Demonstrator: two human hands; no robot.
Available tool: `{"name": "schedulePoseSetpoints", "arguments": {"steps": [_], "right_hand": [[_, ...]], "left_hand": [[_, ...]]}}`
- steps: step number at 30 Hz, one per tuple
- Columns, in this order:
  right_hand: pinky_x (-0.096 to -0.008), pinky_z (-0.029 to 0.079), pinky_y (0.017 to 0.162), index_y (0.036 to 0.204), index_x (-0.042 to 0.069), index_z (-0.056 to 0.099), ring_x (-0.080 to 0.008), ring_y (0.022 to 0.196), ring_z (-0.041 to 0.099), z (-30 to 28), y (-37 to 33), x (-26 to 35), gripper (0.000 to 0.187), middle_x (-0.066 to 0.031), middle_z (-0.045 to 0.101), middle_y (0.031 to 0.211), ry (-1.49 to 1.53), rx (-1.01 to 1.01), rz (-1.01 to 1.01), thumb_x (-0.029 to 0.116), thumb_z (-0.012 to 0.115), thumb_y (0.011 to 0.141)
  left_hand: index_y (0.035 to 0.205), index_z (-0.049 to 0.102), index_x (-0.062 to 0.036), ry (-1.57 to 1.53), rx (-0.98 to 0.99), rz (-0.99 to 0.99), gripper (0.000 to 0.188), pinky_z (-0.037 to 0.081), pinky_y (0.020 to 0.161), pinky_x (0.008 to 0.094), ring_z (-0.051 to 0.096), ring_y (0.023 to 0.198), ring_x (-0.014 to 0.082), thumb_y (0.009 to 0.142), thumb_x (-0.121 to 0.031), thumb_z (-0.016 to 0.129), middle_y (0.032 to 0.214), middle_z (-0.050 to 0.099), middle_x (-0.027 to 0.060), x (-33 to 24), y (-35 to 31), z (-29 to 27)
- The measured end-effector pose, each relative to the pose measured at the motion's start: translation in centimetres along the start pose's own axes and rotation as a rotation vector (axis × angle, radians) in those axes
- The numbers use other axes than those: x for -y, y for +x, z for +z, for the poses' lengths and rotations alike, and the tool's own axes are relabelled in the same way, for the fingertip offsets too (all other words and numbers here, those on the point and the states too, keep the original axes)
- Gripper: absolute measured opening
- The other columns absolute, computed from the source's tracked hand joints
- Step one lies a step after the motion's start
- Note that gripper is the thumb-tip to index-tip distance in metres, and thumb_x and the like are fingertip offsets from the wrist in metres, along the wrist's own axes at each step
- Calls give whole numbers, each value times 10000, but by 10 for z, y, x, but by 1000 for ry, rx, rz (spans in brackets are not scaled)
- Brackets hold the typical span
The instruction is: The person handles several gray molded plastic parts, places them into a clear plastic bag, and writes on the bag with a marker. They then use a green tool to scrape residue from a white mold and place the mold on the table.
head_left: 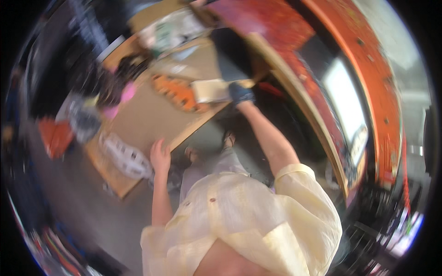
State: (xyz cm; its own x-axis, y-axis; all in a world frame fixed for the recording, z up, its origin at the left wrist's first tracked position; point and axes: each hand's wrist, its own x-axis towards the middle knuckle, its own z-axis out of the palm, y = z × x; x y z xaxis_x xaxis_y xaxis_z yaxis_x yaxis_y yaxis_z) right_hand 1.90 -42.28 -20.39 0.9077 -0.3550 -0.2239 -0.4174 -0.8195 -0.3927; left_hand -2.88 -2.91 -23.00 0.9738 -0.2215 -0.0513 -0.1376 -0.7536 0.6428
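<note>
My left hand (160, 156) rests at the near edge of a brown tabletop (147, 108), its fingers stretched out and nothing visible in them. My right arm reaches forward past the table's right edge. A dark blue thing (240, 93) covers or fills my right hand (244, 105); blur hides whether it is a glove or something held, and the fingers do not show. Beside it lies a pale cream flat piece (212, 90). An orange piece with dark spots (175, 93) is left of that. Near my left hand is a white piece with openings (124, 156).
Cardboard and packages (177, 32) crowd the far end of the table. Dark bundles (92, 78), pink bits (128, 92) and an orange bag (55, 136) are at the left. A wooden-edged red panel (285, 27) runs along the right, beside an orange beam (368, 60).
</note>
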Motion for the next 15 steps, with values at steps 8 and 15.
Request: {"name": "schedulePoseSetpoints", "arguments": {"steps": [8, 15], "right_hand": [[-432, 458, 872, 1075, 71, 607, -354, 1011, 571, -167, -160, -125, 447, -177, 611, 1061, 132, -554, -45, 373, 641, 747], [-414, 396, 987, 1335, 40, 409, -356, 1205, 461, -338, -297, -401, 1035, -243, 434, 1331, -225, -676, 1183, 685, 675, 570]], "left_hand": [[1053, 611, -22, -284, 222, 212, 235, 452, 856, 370, 575, 991, 310, 821, -57, 601, 1069, 610, 148, -134, 32, 97], [1009, 625, -4, -327, 348, 537, 157, 469, 815, 320, 601, 929, 247, 868, -31, 562, 1000, 631, 122, -306, 73, 168]]}}
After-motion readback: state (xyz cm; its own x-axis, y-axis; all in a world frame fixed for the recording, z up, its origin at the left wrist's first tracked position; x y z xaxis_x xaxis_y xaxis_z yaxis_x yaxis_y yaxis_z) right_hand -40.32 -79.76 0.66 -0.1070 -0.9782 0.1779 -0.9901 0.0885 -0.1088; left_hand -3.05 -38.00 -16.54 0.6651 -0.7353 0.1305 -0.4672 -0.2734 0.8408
